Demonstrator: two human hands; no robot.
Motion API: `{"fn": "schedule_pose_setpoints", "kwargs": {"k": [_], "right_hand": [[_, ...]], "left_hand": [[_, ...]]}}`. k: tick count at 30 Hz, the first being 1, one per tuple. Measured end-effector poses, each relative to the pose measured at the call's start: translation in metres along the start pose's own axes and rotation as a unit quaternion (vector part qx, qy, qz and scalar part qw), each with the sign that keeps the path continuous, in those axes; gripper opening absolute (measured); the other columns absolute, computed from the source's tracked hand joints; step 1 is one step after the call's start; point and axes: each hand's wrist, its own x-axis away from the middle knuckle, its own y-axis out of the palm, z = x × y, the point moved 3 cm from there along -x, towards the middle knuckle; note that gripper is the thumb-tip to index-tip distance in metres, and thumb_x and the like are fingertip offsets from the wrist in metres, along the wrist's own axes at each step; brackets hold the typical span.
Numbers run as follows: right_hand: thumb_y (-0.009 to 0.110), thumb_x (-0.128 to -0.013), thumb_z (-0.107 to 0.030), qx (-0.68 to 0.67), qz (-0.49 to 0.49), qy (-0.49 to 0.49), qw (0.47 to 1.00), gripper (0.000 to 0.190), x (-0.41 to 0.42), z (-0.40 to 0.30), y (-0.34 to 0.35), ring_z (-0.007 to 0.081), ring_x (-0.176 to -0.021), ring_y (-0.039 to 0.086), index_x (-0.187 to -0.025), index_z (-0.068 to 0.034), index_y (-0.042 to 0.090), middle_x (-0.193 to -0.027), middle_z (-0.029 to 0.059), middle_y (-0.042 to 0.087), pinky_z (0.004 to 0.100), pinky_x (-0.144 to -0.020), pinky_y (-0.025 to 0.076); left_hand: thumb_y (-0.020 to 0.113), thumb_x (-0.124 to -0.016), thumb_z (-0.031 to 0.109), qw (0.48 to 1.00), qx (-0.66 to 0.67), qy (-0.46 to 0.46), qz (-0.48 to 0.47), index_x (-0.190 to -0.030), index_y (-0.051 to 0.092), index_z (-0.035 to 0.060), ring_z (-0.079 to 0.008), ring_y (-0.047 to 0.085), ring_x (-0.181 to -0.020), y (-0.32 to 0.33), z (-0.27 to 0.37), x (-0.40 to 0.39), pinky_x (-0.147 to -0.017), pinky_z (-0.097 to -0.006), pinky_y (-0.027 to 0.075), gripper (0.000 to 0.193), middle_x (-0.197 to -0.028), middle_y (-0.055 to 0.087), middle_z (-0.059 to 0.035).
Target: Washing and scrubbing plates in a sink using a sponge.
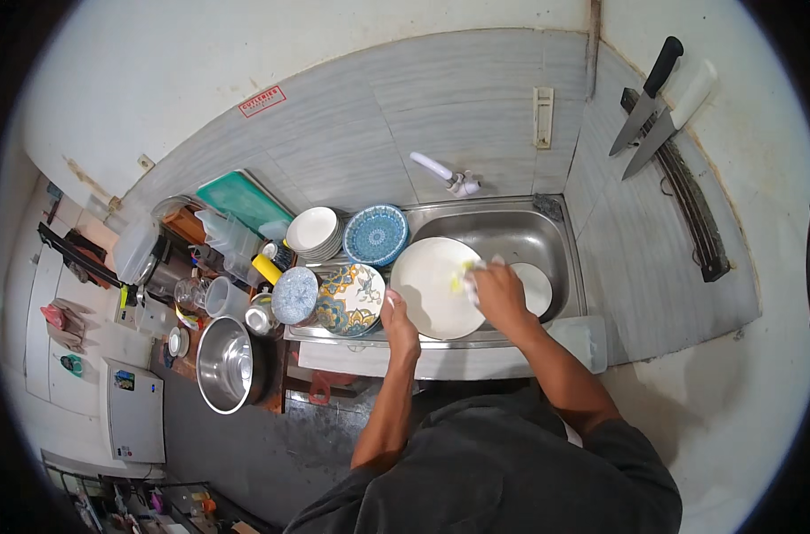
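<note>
A large white plate [425, 294] is tilted over the left part of the stainless steel sink [518, 225]. My left hand [400, 326] grips its lower left rim, thumb on the upper side. In my right hand [502, 292] is a white and yellow-green wad [470, 280], perhaps a sponge or cloth, pressed on the plate's right side. Partly behind my right hand, a smaller round white dish [537, 288] lies in the basin. Left of my left hand are a plate with a floral pattern [353, 299] and a speckled blue-grey bowl [295, 296].
Blue patterned dishes [376, 235] and stacked white bowls [313, 230] stand on the drainboard. A faucet [448, 177] projects over the sink. Left are a steel pot [225, 366] and a green cutting board [248, 207]. Two knives [645, 110] hang on the right wall.
</note>
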Motion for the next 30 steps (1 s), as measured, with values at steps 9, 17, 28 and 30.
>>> {"fn": "schedule_pose_setpoints", "kwargs": {"k": [9,17,28,30], "right_hand": [[0.059,-0.079,-0.009,-0.006,-0.092,-0.081,0.992,0.017,0.016,-0.028,0.008,0.0341,-0.097,0.060,-0.087,-0.009,0.074,-0.097,0.0139,0.068,0.0438,-0.079,0.053],[0.057,-0.082,-0.012,0.033,0.042,-0.123,0.991,0.015,0.004,-0.042,0.011,0.0330,-0.092,0.060,-0.082,-0.004,0.071,-0.092,0.0119,0.066,0.0414,-0.074,0.053],[0.056,-0.084,-0.007,0.124,0.117,-0.002,0.985,0.023,-0.012,-0.028,0.021,0.0380,-0.094,0.062,-0.106,-0.004,0.062,-0.096,0.0169,0.064,0.0492,-0.073,0.052],[0.061,-0.082,-0.008,0.025,0.123,-0.090,0.988,0.032,0.002,-0.039,0.036,0.0400,-0.092,0.061,-0.114,-0.003,0.058,-0.096,0.0195,0.063,0.0483,-0.076,0.051]], "left_hand": [[0.042,-0.103,0.047,0.996,0.071,-0.045,-0.031,-0.133,0.046,-0.0085,-0.0225,0.052,-0.114,-0.003,-0.011,-0.001,-0.100,-0.0348,0.040,0.063,-0.127,0.054,-0.0160],[0.041,-0.103,0.049,0.989,0.104,-0.081,-0.070,-0.132,0.046,-0.0050,-0.0229,0.056,-0.109,0.002,-0.008,0.010,-0.096,-0.0363,0.044,0.061,-0.120,0.057,-0.0137],[0.042,-0.103,0.046,0.996,0.011,-0.049,-0.079,-0.132,0.047,-0.0028,-0.0209,0.053,-0.110,-0.003,-0.039,0.015,-0.098,-0.0366,0.042,0.057,-0.121,0.056,-0.0113],[0.044,-0.103,0.046,0.996,-0.012,-0.015,-0.083,-0.134,0.047,-0.0042,-0.0192,0.048,-0.116,0.013,-0.025,0.026,-0.102,-0.0343,0.037,0.059,-0.127,0.054,-0.0124]]}}
